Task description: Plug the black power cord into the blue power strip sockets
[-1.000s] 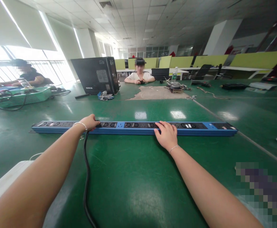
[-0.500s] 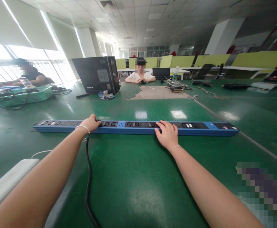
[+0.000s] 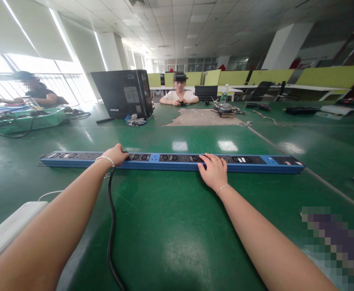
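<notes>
A long blue power strip (image 3: 181,166) with black socket panels lies crosswise on the green table. My left hand (image 3: 116,154) is closed on the plug end of a black power cord (image 3: 111,226), against the sockets left of the strip's middle. The fingers hide the plug, so how deep it sits cannot be seen. From under this hand the cord runs down to the near edge of the view. Right of the middle, my right hand (image 3: 215,171) grips the strip, fingers over its top and thumb at its near side.
Beyond the strip stand a black computer case (image 3: 122,93), gloves (image 3: 135,120) and a green basket of cables (image 3: 34,120). One person (image 3: 179,96) sits opposite, another (image 3: 37,91) at far left. A white box-like object (image 3: 15,230) lies near left, a blurred-out object (image 3: 337,238) near right.
My left hand stays at the same sockets with the plug, and the left end of the strip has shifted very slightly left. My right hand keeps its place.
</notes>
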Action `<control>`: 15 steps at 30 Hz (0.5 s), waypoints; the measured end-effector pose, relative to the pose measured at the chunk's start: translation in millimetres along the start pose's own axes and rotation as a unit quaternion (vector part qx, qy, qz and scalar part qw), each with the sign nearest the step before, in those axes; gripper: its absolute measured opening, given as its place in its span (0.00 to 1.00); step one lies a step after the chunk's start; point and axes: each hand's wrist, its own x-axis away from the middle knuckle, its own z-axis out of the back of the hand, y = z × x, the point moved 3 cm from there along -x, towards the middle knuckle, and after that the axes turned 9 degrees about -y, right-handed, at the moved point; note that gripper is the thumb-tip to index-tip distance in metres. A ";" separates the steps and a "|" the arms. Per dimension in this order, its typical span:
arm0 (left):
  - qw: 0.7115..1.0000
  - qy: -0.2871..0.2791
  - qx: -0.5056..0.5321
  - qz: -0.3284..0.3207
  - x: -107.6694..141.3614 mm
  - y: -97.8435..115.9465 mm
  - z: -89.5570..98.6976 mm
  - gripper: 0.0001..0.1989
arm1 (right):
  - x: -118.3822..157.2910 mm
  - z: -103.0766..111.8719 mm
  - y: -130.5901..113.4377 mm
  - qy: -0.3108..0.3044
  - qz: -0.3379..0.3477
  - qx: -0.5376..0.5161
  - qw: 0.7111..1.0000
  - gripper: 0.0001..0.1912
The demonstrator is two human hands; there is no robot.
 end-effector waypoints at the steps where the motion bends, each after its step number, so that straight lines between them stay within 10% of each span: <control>1: 1.000 0.000 -0.004 0.001 -0.4 0.2 -0.3 0.20 | 0.0 0.0 0.0 0.000 0.001 -0.001 1.000 0.19; 15: 0.998 0.056 -0.020 0.013 5.0 -4.5 -7.2 0.20 | -0.4 0.2 -0.5 -0.006 -0.003 0.011 1.000 0.19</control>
